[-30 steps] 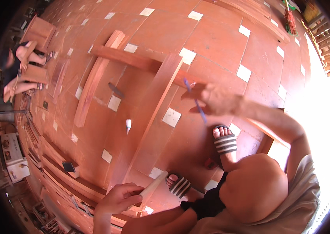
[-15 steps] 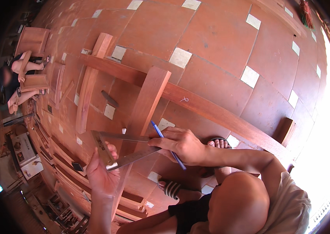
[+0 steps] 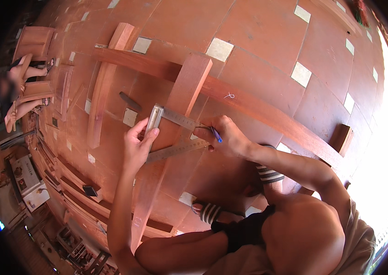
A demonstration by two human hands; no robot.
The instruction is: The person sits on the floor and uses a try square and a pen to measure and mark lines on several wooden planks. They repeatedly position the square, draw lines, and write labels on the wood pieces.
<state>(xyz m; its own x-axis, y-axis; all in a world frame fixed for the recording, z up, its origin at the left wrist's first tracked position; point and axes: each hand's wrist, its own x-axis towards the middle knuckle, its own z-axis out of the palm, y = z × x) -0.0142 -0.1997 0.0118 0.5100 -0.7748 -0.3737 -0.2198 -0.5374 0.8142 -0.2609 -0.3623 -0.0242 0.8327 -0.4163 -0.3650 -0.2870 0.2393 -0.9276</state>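
Since the earlier frame both hands have closed in on the upright plank (image 3: 175,114), with the square now seated across it.

Left of the plank, the left hand (image 3: 138,146) pinches the metal try square (image 3: 175,120) by its stock against the plank's edge; the right hand (image 3: 228,137) grips a blue pen (image 3: 215,134) at the blade's right end. Marking seems under way; the next stroke calls for the square held dead steady.

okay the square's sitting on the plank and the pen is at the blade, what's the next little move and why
Probably draw the blue pen along the blade of the metal square. The left hand presses the square's stock against the plank, and the right hand has the pen tip at the blade's edge.
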